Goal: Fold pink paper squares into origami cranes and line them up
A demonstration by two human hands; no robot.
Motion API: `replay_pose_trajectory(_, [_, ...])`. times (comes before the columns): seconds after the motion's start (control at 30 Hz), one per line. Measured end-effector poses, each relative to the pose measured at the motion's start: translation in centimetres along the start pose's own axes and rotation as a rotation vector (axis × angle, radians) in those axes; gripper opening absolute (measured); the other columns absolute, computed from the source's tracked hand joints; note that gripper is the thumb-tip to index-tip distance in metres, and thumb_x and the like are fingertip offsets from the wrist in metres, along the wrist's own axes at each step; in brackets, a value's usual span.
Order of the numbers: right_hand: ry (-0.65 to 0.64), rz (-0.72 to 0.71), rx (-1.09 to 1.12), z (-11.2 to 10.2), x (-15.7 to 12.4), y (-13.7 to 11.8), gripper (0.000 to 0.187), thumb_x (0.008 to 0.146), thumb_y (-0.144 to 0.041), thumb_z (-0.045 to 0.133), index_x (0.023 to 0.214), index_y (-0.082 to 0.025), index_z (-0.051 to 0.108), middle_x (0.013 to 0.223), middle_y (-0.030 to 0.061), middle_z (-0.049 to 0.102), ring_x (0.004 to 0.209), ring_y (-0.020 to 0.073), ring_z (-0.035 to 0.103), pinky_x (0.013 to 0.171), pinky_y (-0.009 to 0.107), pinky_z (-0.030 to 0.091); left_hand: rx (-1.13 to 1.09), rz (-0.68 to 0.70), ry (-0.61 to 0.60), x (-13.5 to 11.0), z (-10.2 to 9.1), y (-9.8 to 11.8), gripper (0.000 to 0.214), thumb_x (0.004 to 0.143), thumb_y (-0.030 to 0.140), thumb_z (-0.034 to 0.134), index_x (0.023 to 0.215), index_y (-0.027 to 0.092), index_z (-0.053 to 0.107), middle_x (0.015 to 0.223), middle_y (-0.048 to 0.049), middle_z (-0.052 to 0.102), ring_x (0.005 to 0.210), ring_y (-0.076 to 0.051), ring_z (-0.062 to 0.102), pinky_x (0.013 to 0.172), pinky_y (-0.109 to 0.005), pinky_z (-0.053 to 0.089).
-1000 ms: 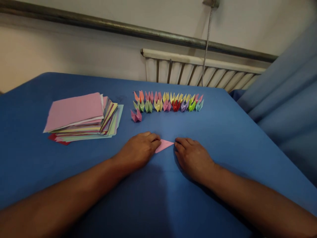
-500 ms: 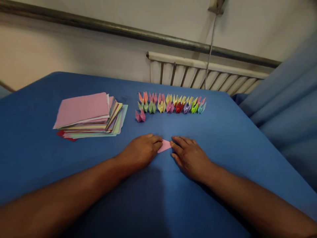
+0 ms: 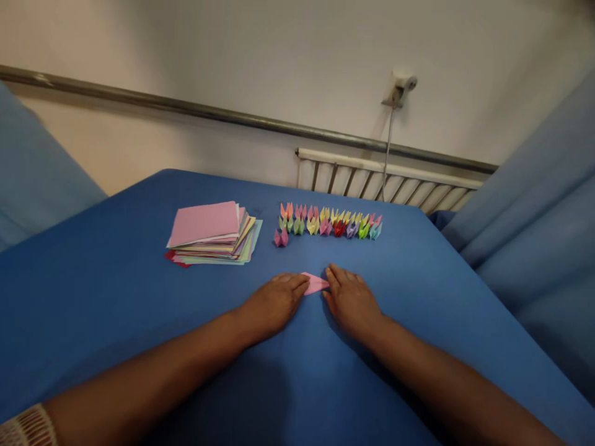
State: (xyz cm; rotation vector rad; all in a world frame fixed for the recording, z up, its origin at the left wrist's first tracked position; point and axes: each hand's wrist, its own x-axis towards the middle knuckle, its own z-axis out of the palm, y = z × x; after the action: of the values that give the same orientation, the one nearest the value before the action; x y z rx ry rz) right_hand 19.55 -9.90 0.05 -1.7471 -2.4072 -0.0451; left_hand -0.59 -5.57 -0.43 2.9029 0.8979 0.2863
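Note:
A small pink folded paper point(image 3: 316, 284), narrowing to a point on its right, lies on the blue table between my hands. My left hand point(image 3: 277, 301) is closed over its wider left end, fingers pressing it down and hiding part of it. At the pointed end, my right hand point(image 3: 353, 303) has its fingers and thumb around the tip, which they partly cover. Beyond my hands stand rows of folded paper cranes point(image 3: 339, 229) in several colours. One pink crane point(image 3: 281, 238) stands in front of the rows at their left end.
A thick stack of coloured paper sheets point(image 3: 204, 225), pink on top, lies to the left on the blue table point(image 3: 116, 279). Behind the table are a radiator point(image 3: 357, 183), a metal pipe point(image 3: 209, 112) and a hanging cord point(image 3: 387, 155). A blue curtain point(image 3: 543, 248) hangs at the right.
The view has tilted up and shifted, so the table things appear lower and smaller. My right fingers have shifted slightly about the paper's tip. My left hand keeps its place on the paper.

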Motion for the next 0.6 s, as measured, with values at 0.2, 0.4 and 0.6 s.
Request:
replay_pose_trajectory(0.2, [0.012, -0.151, 0.209, 1.3, 1.1, -2.2, 0.044, 0.096, -0.024, 0.038, 0.136, -0.009, 0.046, 0.133, 0.0155, 0.054, 0.124, 0.0224, 0.048, 0.103, 0.038, 0.04, -0.146, 0.014, 0.031, -0.7, -0.3, 0.2, 0.038, 0.095, 0.021, 0.038, 0.131, 0.019, 0.05, 0.135, -0.0071, 0.055, 0.124, -0.019, 0.049, 0.106, -0.037, 0.037])
replay_pose_trajectory(0.4, [0.117, -0.143, 0.341, 2.6, 0.4, -1.2, 0.037, 0.092, -0.02, 0.044, 0.126, -0.013, 0.056, 0.123, 0.0133, 0.059, 0.115, 0.0222, 0.053, 0.101, 0.038, 0.044, -0.211, 0.041, 0.029, -1.1, -0.9, -1.0, 0.036, 0.092, 0.024, 0.045, 0.127, 0.023, 0.054, 0.133, -0.0054, 0.057, 0.124, -0.02, 0.05, 0.107, -0.038, 0.034])
replay_pose_trajectory(0.6, [0.101, -0.161, 0.393, 2.4, 0.7, -0.3, 0.03, 0.091, -0.018, 0.047, 0.116, -0.017, 0.063, 0.114, 0.0113, 0.063, 0.104, 0.0217, 0.056, 0.093, 0.038, 0.049, -0.095, 0.007, -0.092, -2.2, -1.6, -2.6, 0.04, 0.088, 0.027, 0.052, 0.128, 0.021, 0.054, 0.132, -0.0062, 0.058, 0.125, -0.023, 0.049, 0.108, -0.04, 0.029])
